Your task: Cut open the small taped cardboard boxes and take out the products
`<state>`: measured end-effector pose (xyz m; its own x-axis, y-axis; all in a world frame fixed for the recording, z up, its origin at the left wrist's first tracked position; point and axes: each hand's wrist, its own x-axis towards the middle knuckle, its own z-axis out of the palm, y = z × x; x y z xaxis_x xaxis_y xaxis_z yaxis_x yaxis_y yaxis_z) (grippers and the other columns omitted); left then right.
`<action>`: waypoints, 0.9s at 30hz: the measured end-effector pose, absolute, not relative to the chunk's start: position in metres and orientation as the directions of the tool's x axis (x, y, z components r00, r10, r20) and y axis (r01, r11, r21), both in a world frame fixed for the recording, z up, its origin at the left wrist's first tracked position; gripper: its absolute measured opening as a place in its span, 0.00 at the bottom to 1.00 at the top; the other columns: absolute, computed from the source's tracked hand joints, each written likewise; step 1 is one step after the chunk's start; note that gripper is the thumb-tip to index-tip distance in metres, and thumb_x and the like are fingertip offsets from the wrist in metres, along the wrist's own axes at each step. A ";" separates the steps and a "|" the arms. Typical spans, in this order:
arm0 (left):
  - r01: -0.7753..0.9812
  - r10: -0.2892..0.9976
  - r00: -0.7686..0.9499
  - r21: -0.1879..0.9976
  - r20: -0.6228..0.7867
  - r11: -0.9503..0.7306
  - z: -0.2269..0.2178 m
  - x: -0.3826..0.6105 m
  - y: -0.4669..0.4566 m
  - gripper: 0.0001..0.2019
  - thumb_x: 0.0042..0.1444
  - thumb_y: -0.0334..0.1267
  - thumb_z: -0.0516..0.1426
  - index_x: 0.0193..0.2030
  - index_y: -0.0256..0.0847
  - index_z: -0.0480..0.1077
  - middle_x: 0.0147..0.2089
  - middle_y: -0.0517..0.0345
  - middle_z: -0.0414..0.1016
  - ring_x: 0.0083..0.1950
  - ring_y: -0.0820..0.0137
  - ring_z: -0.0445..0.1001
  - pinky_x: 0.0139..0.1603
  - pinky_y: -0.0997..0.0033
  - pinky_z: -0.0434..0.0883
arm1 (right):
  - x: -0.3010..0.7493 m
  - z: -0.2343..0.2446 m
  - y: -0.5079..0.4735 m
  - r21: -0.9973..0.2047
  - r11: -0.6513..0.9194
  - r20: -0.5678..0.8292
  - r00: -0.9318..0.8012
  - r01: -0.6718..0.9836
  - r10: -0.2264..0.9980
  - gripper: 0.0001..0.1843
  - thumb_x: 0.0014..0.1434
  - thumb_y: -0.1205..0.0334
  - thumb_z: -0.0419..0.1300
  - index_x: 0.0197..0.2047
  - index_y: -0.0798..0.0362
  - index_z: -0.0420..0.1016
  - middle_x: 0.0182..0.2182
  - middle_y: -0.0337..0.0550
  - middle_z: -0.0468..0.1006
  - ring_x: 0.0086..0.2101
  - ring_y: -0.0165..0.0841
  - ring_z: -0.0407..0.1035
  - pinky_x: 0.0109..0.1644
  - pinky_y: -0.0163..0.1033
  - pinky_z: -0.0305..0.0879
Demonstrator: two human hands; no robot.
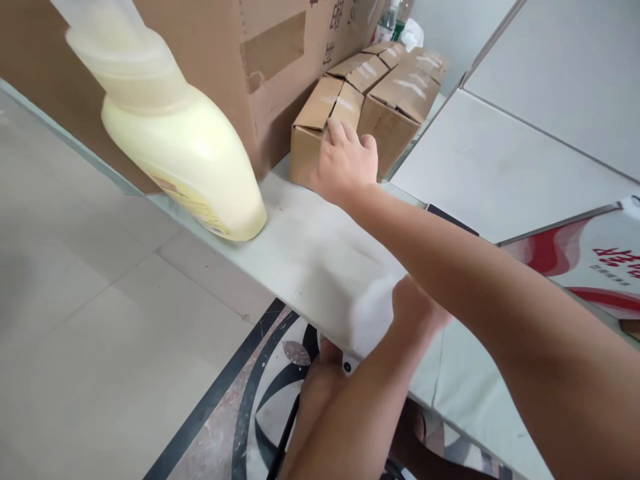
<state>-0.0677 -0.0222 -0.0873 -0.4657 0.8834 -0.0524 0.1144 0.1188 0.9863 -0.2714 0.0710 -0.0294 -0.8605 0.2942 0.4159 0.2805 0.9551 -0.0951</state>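
My right hand (349, 159) reaches across my left arm to the near end of a small cardboard box (306, 155). Its back faces me and its fingers are curled; whatever lies under them is hidden. Lower down, my left hand (419, 303) is over the pale table, blurred and partly covered by my right forearm, so its fingers do not show. A bright white, blurred patch that looks like cloth or tissue (371, 312) lies beside it. Near the table edge stands a pale yellow pump bottle (185, 153), left of my right hand.
A large cardboard carton (210, 47) stands behind the bottle. More small boxes (400, 93), clear bottles (387, 25) and a crumpled white tissue (412, 35) are farther back. White panels (460, 160) and a red-and-white printed box (580, 260) flank the right. My legs are below the table edge.
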 end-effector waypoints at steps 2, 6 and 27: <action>0.107 0.864 -0.491 0.977 -0.108 0.183 -0.080 -0.078 -0.029 0.08 0.60 0.45 0.61 0.34 0.45 0.71 0.34 0.51 0.77 0.39 0.57 0.76 0.37 0.61 0.71 | -0.249 -0.031 0.077 -0.095 0.962 0.411 -0.870 0.256 0.272 0.24 0.73 0.51 0.45 0.60 0.60 0.67 0.63 0.59 0.66 0.69 0.62 0.59 0.70 0.78 0.50; 0.151 0.622 -0.780 0.984 0.062 0.091 -0.066 -0.096 -0.047 0.11 0.65 0.40 0.49 0.32 0.45 0.64 0.34 0.50 0.73 0.41 0.57 0.73 0.48 0.53 0.73 | -0.176 -0.017 0.076 -0.035 0.963 0.344 -0.902 0.266 0.262 0.30 0.66 0.56 0.52 0.69 0.58 0.61 0.73 0.63 0.59 0.70 0.58 0.59 0.72 0.72 0.52; 0.091 0.934 -0.309 0.983 0.181 -0.161 -0.043 -0.014 -0.024 0.17 0.60 0.45 0.59 0.55 0.46 0.72 0.60 0.50 0.79 0.60 0.59 0.78 0.63 0.56 0.75 | 0.342 -0.105 0.035 -0.276 -0.253 0.085 0.285 0.927 0.955 0.30 0.60 0.47 0.53 0.58 0.52 0.79 0.58 0.61 0.73 0.64 0.57 0.65 0.71 0.67 0.59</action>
